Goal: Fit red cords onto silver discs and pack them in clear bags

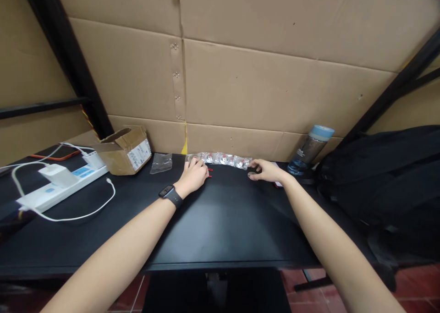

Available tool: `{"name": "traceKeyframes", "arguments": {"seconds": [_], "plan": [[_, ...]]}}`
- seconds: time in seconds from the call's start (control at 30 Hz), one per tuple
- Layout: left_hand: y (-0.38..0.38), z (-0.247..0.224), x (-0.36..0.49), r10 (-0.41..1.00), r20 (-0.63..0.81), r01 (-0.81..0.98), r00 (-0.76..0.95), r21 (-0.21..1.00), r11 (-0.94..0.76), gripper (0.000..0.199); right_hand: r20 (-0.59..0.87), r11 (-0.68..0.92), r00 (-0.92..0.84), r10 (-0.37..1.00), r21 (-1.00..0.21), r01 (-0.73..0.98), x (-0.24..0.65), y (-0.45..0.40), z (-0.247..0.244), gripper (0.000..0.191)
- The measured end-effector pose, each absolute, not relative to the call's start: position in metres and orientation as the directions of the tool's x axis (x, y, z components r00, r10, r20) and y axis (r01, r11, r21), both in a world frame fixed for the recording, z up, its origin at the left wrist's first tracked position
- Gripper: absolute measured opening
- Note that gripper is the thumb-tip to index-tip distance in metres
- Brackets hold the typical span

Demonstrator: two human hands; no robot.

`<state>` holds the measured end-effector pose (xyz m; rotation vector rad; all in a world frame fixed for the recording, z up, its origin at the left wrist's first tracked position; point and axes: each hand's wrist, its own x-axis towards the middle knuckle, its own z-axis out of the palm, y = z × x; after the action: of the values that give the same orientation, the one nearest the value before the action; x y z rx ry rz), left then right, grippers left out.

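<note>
A row of small clear plastic packets (224, 159), with silvery and red bits inside, lies along the foot of the cardboard wall. At the row's left end, my left hand (195, 175) rests with its fingers bent down and closed; what they hold is hidden. A thin red cord (210, 170) sticks out beside it. My right hand (264, 171) hovers by the row's right end, thumb and fingers apart. A flat empty-looking clear bag (161, 162) lies left of my left hand.
On the left stand an opened cardboard box (125, 150) and a white power strip (65, 188) with chargers and a loose white cable (99, 208). To the right are a phone (278, 184), partly covered by my right wrist, a blue-lidded bottle (309, 150) and a black bag (385, 180).
</note>
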<state>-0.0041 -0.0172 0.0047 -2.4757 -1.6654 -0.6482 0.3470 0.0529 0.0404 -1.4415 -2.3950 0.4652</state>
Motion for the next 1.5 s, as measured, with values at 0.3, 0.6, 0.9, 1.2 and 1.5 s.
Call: {"name": "traceKeyframes", "arguments": {"seconds": [0.3, 0.6, 0.9, 1.2, 1.5], "plan": [[-0.032, 0.018, 0.015, 0.816, 0.444, 0.819, 0.371, 0.258, -0.512, 0.013, 0.107, 0.452, -0.468, 0.877, -0.511, 0.731, 0.351, 0.034, 0.026, 0.034], [-0.038, 0.015, 0.023, 0.808, 0.431, 0.756, 0.401, 0.341, -0.558, 0.009, 0.258, 0.518, -0.459, 0.850, -0.566, 0.641, 0.345, 0.029, 0.023, 0.045], [-0.053, 0.030, 0.038, 0.861, 0.434, 0.717, 0.267, 0.507, -0.478, 0.014, 0.457, 0.620, -0.462, 0.760, -0.724, 0.303, 0.297, -0.012, 0.040, 0.038], [-0.055, 0.028, 0.044, 0.811, 0.556, 0.443, 0.183, 0.690, -0.572, 0.013, 0.564, 0.655, -0.389, 0.728, -0.740, 0.152, 0.256, -0.052, 0.046, 0.046], [-0.057, 0.026, 0.045, 0.745, 0.658, 0.470, 0.112, 0.625, -0.623, 0.010, 0.535, 0.635, -0.403, 0.743, -0.753, 0.172, 0.255, -0.052, 0.043, 0.044]]}}
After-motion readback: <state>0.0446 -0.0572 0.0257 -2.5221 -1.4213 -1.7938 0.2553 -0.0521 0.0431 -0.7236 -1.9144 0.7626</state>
